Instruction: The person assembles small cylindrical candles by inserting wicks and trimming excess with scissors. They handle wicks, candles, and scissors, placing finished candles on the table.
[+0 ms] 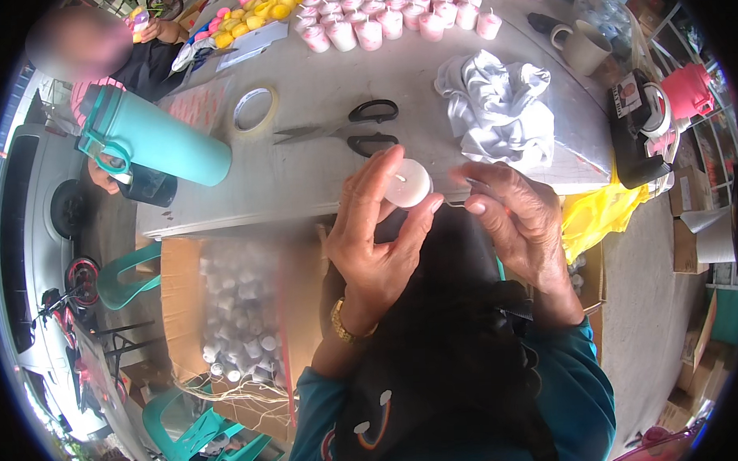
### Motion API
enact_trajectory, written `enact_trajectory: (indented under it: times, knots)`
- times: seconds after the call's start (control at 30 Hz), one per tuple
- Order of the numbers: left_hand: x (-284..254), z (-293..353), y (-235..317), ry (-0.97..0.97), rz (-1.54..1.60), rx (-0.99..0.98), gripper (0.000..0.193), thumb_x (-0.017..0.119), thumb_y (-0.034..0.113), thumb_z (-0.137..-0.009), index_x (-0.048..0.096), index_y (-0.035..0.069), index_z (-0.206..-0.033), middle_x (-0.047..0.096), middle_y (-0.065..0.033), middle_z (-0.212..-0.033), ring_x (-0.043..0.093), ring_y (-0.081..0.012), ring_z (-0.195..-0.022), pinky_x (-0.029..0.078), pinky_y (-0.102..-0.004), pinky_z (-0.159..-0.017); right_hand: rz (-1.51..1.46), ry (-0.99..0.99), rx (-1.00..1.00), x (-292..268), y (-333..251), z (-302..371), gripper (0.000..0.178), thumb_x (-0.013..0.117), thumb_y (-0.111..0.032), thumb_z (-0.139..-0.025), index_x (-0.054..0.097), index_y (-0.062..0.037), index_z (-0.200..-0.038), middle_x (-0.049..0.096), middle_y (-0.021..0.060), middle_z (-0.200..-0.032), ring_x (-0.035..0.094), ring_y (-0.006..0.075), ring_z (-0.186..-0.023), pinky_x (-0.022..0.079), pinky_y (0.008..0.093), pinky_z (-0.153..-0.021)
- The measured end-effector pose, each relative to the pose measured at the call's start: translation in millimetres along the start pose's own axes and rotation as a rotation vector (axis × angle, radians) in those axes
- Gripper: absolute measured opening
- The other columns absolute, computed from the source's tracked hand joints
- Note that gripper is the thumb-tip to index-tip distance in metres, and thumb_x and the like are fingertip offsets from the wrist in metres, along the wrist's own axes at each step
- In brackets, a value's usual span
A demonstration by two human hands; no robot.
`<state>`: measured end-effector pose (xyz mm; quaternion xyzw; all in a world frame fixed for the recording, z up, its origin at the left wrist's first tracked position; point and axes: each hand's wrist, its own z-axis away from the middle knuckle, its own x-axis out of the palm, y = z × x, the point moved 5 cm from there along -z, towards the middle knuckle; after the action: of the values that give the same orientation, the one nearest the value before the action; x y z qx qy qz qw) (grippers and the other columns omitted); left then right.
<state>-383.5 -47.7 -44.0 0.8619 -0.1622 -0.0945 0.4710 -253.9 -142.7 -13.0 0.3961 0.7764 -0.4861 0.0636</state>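
A short white candle (408, 184) with a small wick is in my left hand (371, 245), its fingers and thumb closed round the sides. Just to the right, my right hand (525, 218) has its fingers curled toward the thumb; a thin greyish edge shows between them, too small to name. A gap separates this hand from the candle. Past my left fingertips, black-handled scissors (331, 133) lie on the table with their blades parted. Crumpled white cloth (496, 104) rests beyond my right hand.
The table (302, 184) also bears a roll of tape (273, 112), a teal bottle (166, 136), a mug (584, 47) and rows of pink-white candles (370, 34). Below stands a cardboard box (180, 298) of white pieces (242, 328). A yellow bag (600, 221) hangs right. Another person (148, 67) is at far left.
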Motion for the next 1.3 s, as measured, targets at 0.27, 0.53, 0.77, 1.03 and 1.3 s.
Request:
enact_trajectory:
  times: [0.27,0.53,0.77,1.03,1.3]
  knots:
    - [0,-2,26,0.037,-0.502,0.644,0.046,0.077,-0.002,-0.071,0.063,-0.001,-0.115,0.065,-0.0155,-0.112,0.064,-0.0309,-0.094,0.055,-0.0345,-0.077,-0.041,-0.098,0.148,12,7,5,0.030,0.056,-0.021,-0.096,0.059,-0.0053,-0.121,0.065,0.0140,-0.097,0.063,0.0305,-0.077,0.051,0.0363,-0.071]
    - [0,-1,20,-0.031,-0.246,0.299,0.047,0.076,-0.002,-0.075,0.060,-0.002,-0.119,0.063,-0.0155,-0.115,0.064,-0.0264,-0.097,0.055,-0.0348,-0.079,-0.033,-0.102,0.133,5,4,9,0.048,0.041,-0.038,-0.101,0.060,0.0037,-0.114,0.063,0.0205,-0.093,0.063,0.0341,-0.081,0.050,0.0382,-0.073]
    - [-5,2,1,-0.124,0.334,-0.287,0.051,0.072,-0.002,-0.081,0.052,-0.004,-0.128,0.059,-0.0134,-0.120,0.058,-0.0159,-0.106,0.055,-0.0312,-0.083,-0.069,-0.055,0.195,6,3,12,0.049,0.038,-0.038,-0.102,0.061,0.0048,-0.108,0.064,0.0203,-0.090,0.064,0.0345,-0.082,0.050,0.0376,-0.075]
    - [-7,4,-10,-0.156,0.562,-0.501,0.045,0.064,0.003,-0.087,0.051,-0.003,-0.130,0.061,-0.0165,-0.117,0.061,-0.0173,-0.102,0.053,-0.0302,-0.085,-0.027,0.011,0.190,2,8,10,0.050,0.037,-0.039,-0.102,0.062,0.0037,-0.105,0.065,0.0199,-0.092,0.064,0.0356,-0.084,0.049,0.0381,-0.077]
    - [-7,1,-3,-0.211,0.358,-0.337,0.056,0.077,-0.002,-0.077,0.053,-0.004,-0.127,0.059,-0.0077,-0.110,0.058,-0.0139,-0.100,0.056,-0.0281,-0.084,0.111,-0.081,0.049,9,2,7,0.039,0.046,-0.034,-0.098,0.063,-0.0003,-0.106,0.063,0.0157,-0.082,0.064,0.0340,-0.075,0.050,0.0389,-0.067]
